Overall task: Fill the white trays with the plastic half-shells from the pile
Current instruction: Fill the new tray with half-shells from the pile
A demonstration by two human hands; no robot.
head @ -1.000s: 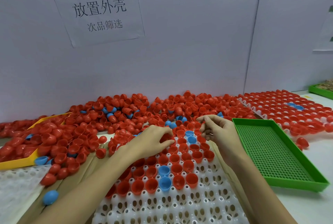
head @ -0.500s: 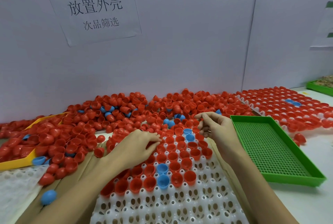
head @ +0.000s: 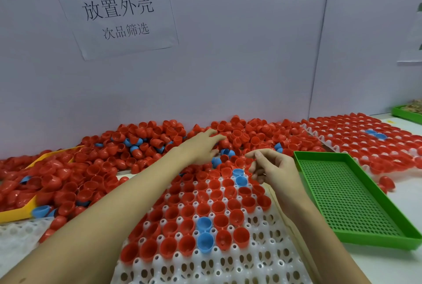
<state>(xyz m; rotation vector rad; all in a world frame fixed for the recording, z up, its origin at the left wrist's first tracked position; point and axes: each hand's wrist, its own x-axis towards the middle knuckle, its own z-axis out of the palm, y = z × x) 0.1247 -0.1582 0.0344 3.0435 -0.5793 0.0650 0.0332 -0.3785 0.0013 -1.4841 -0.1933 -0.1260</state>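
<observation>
A white tray (head: 205, 267) with round pockets lies in front of me; its far rows hold red half-shells and a few blue ones, its near rows are bare. Behind it a big pile of red and blue half-shells (head: 148, 142) runs along the wall. My left hand (head: 202, 146) stretches out over the pile with straight fingers, the fingertips touching red shells. At the tray's far right corner my right hand (head: 271, 169) hovers with loosely curled fingers, and I see nothing held in it.
An empty perforated green tray (head: 342, 194) lies to the right of the white tray. Beyond it sits a second white tray (head: 307, 127) full of red shells. A yellow tray (head: 13, 215) and another white tray (head: 18, 235) are at left. The wall carries a paper sign (head: 114, 9).
My left hand has left the tray's far left rows and reached forward into the pile. My right hand has stayed near the tray's far right corner, with its fingers loosened.
</observation>
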